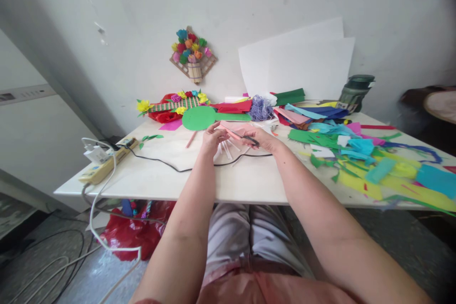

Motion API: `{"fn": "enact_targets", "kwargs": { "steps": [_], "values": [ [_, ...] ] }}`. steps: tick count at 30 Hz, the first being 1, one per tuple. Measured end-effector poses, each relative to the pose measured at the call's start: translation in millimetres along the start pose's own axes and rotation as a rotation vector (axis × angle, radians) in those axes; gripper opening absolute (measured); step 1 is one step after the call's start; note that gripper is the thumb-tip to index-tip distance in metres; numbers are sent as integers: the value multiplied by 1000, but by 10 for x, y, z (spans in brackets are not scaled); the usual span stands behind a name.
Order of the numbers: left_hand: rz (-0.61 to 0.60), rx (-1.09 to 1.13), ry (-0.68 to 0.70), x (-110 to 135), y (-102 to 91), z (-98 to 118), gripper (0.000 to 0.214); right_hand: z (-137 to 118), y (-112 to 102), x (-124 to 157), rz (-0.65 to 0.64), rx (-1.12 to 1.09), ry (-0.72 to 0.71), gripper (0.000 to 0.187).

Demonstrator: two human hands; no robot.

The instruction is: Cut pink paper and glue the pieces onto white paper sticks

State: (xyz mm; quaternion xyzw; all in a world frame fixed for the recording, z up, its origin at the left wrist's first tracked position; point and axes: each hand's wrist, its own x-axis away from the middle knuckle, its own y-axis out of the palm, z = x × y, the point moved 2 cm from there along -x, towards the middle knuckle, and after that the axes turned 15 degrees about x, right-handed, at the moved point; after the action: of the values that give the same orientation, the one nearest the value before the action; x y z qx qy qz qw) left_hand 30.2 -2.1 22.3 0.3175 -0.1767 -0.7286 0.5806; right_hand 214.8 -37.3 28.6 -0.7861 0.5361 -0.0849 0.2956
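Both my hands meet over the middle of the white table (149, 178). My left hand (213, 138) is closed on a folded pink sheet of paper (238, 129), pinching its near edge. My right hand (262, 139) is closed round dark-handled scissors (251, 140), whose blades point left at the pink paper. Several thin white and pink paper strips (228, 149) lie on the table just under my hands. A black cable (171, 166) curves along the table in front of them.
A green paper paddle shape (199, 118) and a paper-flower piece (174, 104) lie behind my hands. Coloured paper scraps (356, 152) cover the right side. A power strip (103, 164) with plugs sits at the left edge. White sheets (299, 64) lean on the wall beside a dark jar (356, 90).
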Motion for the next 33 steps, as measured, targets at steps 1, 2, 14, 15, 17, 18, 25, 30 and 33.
{"fn": "enact_targets", "kwargs": {
  "steps": [1, 2, 14, 15, 17, 18, 25, 30, 33],
  "values": [
    [0, 3, 0, -1, -1, 0, 54, 1, -1, -1, -1, 1, -9, 31],
    [-1, 5, 0, -2, -2, -1, 54, 2, 0, -2, -1, -2, -16, 30],
    [-8, -9, -27, 8, 5, -1, 51, 47, 15, -26, -26, -119, 69, 32],
    [-17, -8, -30, 14, 10, -1, 51, 49, 15, -26, -27, -119, 66, 32],
    [-30, -11, -38, 25, 19, -1, 51, 48, 13, -23, -27, -115, 50, 30],
    [-31, -16, -43, 29, 21, -1, 51, 45, 12, -22, -30, -114, 43, 29],
    [-36, -20, -47, 22, 12, -12, 52, 51, 9, -24, -37, -73, 39, 25],
    [-30, -7, -35, 22, 20, -13, 51, 85, 10, -36, -44, -62, 24, 24],
    [-26, -5, -36, 22, 25, -13, 51, 87, 7, -34, -34, -61, 26, 25]
  ]
}}
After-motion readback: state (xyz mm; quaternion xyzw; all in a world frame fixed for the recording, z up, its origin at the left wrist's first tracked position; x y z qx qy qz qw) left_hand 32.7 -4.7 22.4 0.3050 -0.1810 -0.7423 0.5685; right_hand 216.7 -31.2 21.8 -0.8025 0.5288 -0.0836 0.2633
